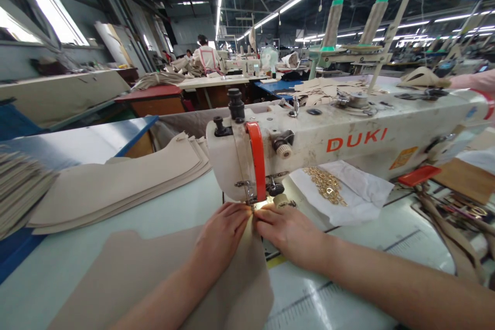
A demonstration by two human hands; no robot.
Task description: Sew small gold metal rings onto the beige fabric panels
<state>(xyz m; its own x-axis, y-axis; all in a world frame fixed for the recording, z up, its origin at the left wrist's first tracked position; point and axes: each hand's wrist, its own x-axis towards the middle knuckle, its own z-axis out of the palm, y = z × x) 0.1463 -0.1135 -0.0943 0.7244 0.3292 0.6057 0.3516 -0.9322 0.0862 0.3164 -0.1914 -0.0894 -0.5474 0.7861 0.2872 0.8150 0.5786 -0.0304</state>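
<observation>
A large beige fabric panel (166,263) lies on the sewing table, its narrow far end under the needle of a white DUKI sewing machine (301,134). My left hand (222,232) rests over this panel, fingers closed and pressing its far end just left of the needle. From the right, my right hand (292,234) has its fingers curled together at the panel's edge, close to the presser foot. My two sets of fingertips almost meet there and hide the exact spot beneath the needle. A lamp lights that spot.
Stacked beige panels (124,180) lie to the left. Behind my right hand, gold metal rings (325,185) sit on white sheeting (359,196). Straps and small tools crowd the far right, beside a red tray (419,176). Further back, a person (207,56) sits among other machines.
</observation>
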